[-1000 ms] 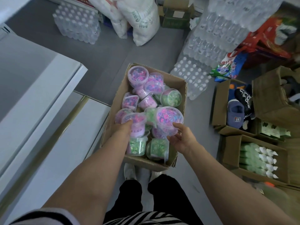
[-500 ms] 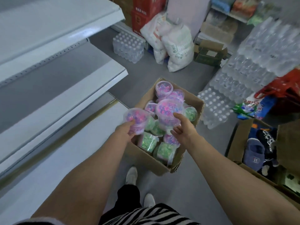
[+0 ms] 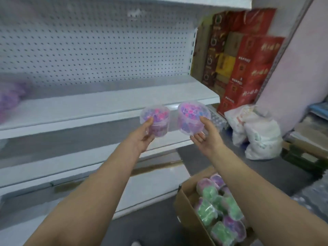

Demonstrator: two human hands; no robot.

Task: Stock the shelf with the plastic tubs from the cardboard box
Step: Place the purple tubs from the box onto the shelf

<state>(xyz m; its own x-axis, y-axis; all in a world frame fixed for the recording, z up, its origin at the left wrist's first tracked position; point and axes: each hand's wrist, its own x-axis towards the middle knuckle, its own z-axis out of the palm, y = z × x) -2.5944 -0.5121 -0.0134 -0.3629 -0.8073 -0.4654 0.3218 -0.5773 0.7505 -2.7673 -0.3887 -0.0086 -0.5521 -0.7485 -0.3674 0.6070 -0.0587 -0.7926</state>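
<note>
Holding a plastic tub in each hand, the person reaches both bare arms out toward the white shelf (image 3: 110, 105) in the head view, the only view there is. The left hand (image 3: 142, 137) has its grip curled round the left tub (image 3: 156, 119), a clear tub of pink and purple pieces with a pink label band, thumb up on the near side of the lid rim. The right hand (image 3: 205, 137) cradles the right tub (image 3: 192, 118) from below and from the right, fingers cupped under its base and thumb tip against the rim; this tub is tilted, its lid turned toward the camera. The two tubs sit side by side, near but apart, both in the air just in front of the shelf's front edge and not resting on the board.

At the far left of that same shelf board lies a blurred purple mass (image 3: 8, 100); what it is I cannot tell. The cardboard box (image 3: 188, 210) stands on the floor below and to the right of the shelf, open, with green and purple tubs (image 3: 216, 208) packed inside.

Right of the shelf's end post stand stacked red cartons (image 3: 248, 71), and white sacks (image 3: 255, 132) lie on the floor below them.
</note>
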